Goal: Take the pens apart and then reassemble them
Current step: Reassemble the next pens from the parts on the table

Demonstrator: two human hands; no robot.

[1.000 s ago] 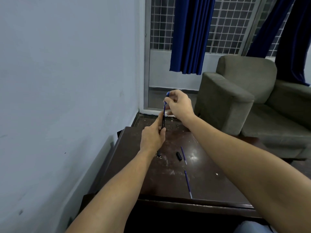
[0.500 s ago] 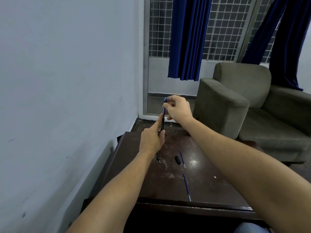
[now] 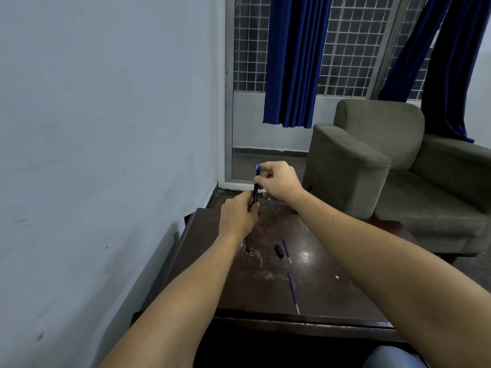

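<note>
Left hand [image 3: 239, 217] steadies pen [image 3: 255, 193], right hand [image 3: 279, 181] works its top

Fingers of the left hand curl round the lower barrel, holding it upright above the tabletop [image 3: 332, 288] so the right hand, pinching the blue-tipped end, can likely twist or pull. Two refills [image 3: 287, 249], a black cap [image 3: 278, 251] and a dark barrel [image 3: 248, 244] lie loose below.

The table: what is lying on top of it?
A black cap, a far blue refill and a near blue refill. A dark tube pokes out below the left hand, gripping a pen, which covers its far end.
</note>
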